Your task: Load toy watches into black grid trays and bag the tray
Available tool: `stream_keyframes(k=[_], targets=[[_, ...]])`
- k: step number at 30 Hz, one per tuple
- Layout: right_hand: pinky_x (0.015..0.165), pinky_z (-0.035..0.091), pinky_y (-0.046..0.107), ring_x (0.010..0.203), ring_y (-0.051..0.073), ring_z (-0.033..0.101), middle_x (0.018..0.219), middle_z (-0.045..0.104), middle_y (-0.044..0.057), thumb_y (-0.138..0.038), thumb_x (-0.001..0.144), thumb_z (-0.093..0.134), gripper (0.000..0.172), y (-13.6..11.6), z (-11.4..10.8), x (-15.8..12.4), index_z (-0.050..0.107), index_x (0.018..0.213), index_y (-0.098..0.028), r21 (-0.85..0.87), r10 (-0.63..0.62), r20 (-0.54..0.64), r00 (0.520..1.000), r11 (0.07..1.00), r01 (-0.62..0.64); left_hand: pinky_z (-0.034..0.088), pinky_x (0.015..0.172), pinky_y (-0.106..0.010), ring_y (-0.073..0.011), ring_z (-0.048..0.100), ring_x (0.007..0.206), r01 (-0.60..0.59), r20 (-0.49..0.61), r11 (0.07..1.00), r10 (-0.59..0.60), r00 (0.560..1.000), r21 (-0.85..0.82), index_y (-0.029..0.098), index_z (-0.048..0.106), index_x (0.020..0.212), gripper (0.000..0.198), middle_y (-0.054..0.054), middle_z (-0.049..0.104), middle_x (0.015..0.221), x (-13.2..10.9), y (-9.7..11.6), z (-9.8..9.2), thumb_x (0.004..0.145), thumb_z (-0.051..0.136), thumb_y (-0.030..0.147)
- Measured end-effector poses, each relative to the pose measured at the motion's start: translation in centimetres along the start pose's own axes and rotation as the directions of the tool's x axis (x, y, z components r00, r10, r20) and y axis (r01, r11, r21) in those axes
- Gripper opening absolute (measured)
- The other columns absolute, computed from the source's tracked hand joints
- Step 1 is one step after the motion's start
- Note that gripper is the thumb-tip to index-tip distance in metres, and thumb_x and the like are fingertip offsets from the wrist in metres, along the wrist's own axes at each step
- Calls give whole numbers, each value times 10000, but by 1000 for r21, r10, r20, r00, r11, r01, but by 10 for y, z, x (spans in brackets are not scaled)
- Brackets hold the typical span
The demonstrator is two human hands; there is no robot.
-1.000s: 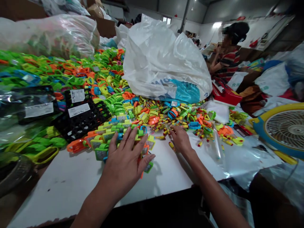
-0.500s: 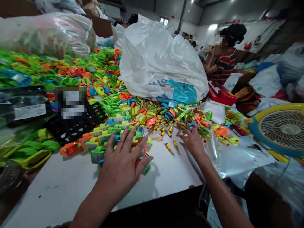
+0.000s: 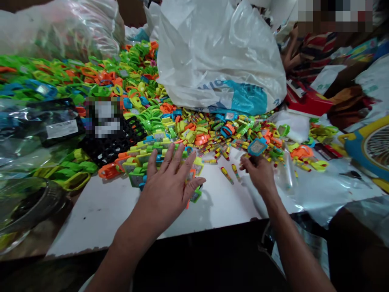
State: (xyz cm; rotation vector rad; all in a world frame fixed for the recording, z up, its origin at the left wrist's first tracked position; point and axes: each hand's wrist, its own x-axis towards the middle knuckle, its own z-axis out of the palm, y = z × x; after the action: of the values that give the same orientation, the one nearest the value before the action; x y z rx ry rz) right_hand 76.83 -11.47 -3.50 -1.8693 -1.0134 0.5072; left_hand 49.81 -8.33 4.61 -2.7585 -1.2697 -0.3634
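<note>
My left hand point(image 3: 168, 184) lies with fingers spread over a row of packed toy watches point(image 3: 136, 177) in green, yellow and orange. Its thumb points right, over the bare white tabletop. My right hand point(image 3: 259, 172) has curled fingers closed on a blue toy watch point(image 3: 257, 147), whose grey face shows above the knuckles. The fingertips' exact grip is partly hidden. Just left of that hand, two short yellow-and-red crayon-like sticks point(image 3: 226, 175) lie on the white table point(image 3: 188, 225). A pile of similar sticks mixed with watches point(image 3: 212, 136) spreads behind both hands.
A big white plastic bag point(image 3: 219, 61) stands behind the pile. On the left are a heap of colourful watches point(image 3: 91, 79), a black perforated basket point(image 3: 106, 148) and a clear round container point(image 3: 27, 198). To the right are a red box point(image 3: 310, 99), a fan point(image 3: 373, 146) and a seated person point(image 3: 316, 52).
The view has tilted down and shifted left. My right hand has closed on the blue watch and raised it off the pile's edge. My left hand stays spread on the row.
</note>
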Motion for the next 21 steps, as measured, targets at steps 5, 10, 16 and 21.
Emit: stream_keyframes(k=[5,10,16,21], targets=[[624,488,280,640,170,605,700,668,32,-407,783,639,229,-23,57,-69,629,808,-180,477,-159,494,855,871,-114,178,1160,-558,-291,203,1448,-3,2,1000,3,1000,24,241,398,1412,563,-101,332,1529,0,2,10,934,313,525],[592,476,268,621,167,583,680,653,4,-342,789,631,150,-11,97,-75,597,824,-200,499,-138,498,856,853,-154,195,1157,-551,-296,224,1442,-37,17,998,36,999,42,251,389,1418,542,-81,322,1536,-1,-3,10,937,316,490],[678,475,264,736,175,603,821,664,16,-262,828,567,85,-11,96,-77,594,856,-186,455,-310,415,855,885,100,205,1155,-545,-295,229,1441,-30,29,998,29,999,51,263,395,1415,533,-64,324,1537,-2,-3,9,939,309,489],[703,471,263,780,175,592,875,646,39,-290,892,507,133,-14,94,-86,580,888,-178,386,-424,342,839,877,286,211,1155,-541,-302,264,1428,-60,21,997,59,998,49,256,404,1411,543,-61,333,1534,-3,-6,11,933,319,501]])
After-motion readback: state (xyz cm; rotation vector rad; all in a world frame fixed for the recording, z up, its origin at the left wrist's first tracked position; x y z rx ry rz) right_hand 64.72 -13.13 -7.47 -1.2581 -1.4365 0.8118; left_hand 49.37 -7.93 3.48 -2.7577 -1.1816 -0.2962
